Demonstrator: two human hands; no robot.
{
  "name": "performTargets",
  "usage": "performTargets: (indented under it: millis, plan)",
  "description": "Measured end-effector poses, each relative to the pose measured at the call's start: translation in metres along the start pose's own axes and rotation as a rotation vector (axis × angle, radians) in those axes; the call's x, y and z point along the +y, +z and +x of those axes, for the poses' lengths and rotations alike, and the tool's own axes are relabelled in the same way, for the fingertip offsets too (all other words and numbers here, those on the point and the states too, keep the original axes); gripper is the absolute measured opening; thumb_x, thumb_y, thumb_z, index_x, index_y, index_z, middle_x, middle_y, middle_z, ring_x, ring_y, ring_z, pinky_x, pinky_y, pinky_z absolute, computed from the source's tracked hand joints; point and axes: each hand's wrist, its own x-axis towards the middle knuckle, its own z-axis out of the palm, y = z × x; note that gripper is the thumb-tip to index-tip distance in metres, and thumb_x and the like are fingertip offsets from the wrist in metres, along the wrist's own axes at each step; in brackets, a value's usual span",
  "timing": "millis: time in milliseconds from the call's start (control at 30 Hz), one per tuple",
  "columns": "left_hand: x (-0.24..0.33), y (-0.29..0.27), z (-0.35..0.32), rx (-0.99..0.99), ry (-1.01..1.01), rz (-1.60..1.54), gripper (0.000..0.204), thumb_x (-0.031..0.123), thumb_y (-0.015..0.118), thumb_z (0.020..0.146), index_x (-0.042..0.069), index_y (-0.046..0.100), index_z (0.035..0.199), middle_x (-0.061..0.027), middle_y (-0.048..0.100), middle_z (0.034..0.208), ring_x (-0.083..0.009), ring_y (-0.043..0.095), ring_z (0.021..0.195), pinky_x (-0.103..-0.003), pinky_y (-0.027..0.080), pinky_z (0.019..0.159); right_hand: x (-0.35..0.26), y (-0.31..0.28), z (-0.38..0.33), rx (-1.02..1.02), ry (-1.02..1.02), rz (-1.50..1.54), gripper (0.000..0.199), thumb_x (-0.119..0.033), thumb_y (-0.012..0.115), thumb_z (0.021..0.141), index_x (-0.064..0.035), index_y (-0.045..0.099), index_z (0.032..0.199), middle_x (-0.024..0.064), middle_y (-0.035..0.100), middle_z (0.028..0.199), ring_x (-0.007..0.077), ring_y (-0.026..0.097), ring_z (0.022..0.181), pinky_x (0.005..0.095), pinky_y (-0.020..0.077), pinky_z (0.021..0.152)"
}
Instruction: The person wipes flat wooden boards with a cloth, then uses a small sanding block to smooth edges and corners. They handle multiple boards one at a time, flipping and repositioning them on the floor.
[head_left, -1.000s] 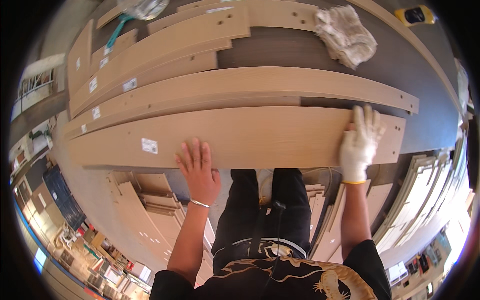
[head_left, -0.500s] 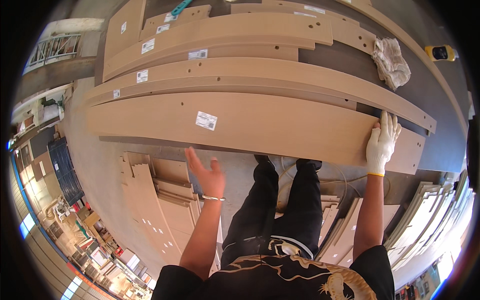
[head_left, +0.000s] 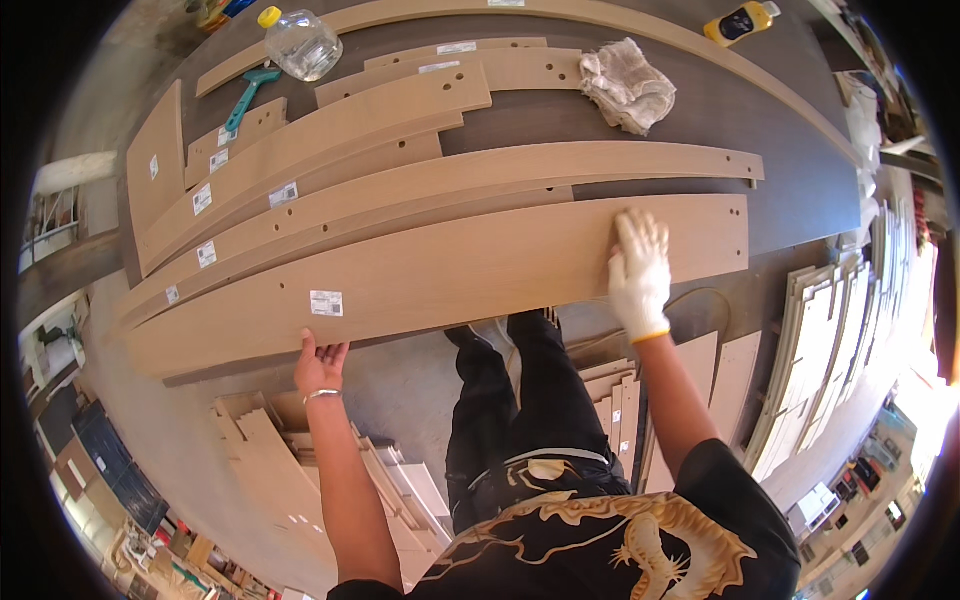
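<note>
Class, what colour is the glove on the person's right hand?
White, with a yellow cuff: the glove shows best in the head view.

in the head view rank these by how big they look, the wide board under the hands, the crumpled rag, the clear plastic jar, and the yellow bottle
1. wide board, by far.
2. crumpled rag.
3. clear plastic jar.
4. yellow bottle, partly cut by the picture's rim, so unsure.

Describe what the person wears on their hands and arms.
The left hand is bare, with a thin silver bracelet at the wrist. The right hand wears a white knit work glove with a yellow cuff edge. Both forearms are uncovered; a short black sleeve ends above the right elbow, part of a black shirt with a gold pattern.
</note>
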Motion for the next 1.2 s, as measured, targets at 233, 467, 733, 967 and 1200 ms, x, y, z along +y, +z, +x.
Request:
performTargets:
  millis: [233,467,733,967,1200]
  plan:
    - [-0.019,-0.013,0.000,-0.051,0.148,0.056,0.036,0.030,0.069,0.106,-0.001,0.063,0.121,-0.0164,0.072,0.106,-0.0329,0.073,0.097,-0.050,0.066,0.081,0.037,-0.003,0.041,-0.142,-0.060,-0.058,0.048,-0.015,0.058,0.098,-0.0027,0.061,0.144,0.0203,0.057,0.152,0.0403,0.042,0.150,0.0533,0.0231,0.130]
    - [-0.034,0.004,-0.050,0.005,0.086,0.085,0.037,0.032,0.069,0.106,0.001,0.062,0.125,-0.0145,0.072,0.111,-0.0320,0.073,0.098,-0.052,0.064,0.082,0.047,-0.001,0.017,-0.219,-0.187,0.044,0.058,-0.002,0.059,0.088,-0.0035,0.062,0.145,0.0194,0.058,0.153,0.0383,0.042,0.153,0.0541,0.0195,0.132]
    - [-0.032,0.005,-0.056,-0.022,0.012,-0.053,0.038,0.029,0.072,0.104,0.002,0.060,0.129,-0.0147,0.070,0.121,-0.0318,0.070,0.108,-0.054,0.057,0.097,0.124,-0.012,0.061,-0.361,0.099,0.194,0.020,-0.017,0.066,0.099,-0.0058,0.079,0.109,0.0085,0.075,0.097,0.0247,0.067,0.092,0.0394,0.0526,0.087]
    - [-0.030,-0.006,-0.026,0.023,-0.035,-0.383,0.038,0.034,0.073,0.102,0.007,0.065,0.127,-0.0122,0.073,0.121,-0.0304,0.070,0.107,-0.052,0.051,0.101,0.160,0.005,0.081,-0.589,0.428,0.428,0.022,-0.017,0.063,0.102,-0.0005,0.078,0.102,-0.0053,0.056,0.073,0.0051,0.046,0.067,0.0252,0.0377,0.061]
    - [-0.037,-0.003,-0.027,-0.007,-0.026,-0.332,0.043,0.042,0.078,0.097,0.010,0.068,0.124,-0.0089,0.076,0.115,-0.0263,0.073,0.099,-0.048,0.058,0.086,0.133,0.008,0.079,-0.383,0.236,0.195,0.034,-0.023,0.055,0.105,0.0039,0.068,0.088,0.0072,0.059,0.073,0.0199,0.054,0.069,0.0382,0.0436,0.066]
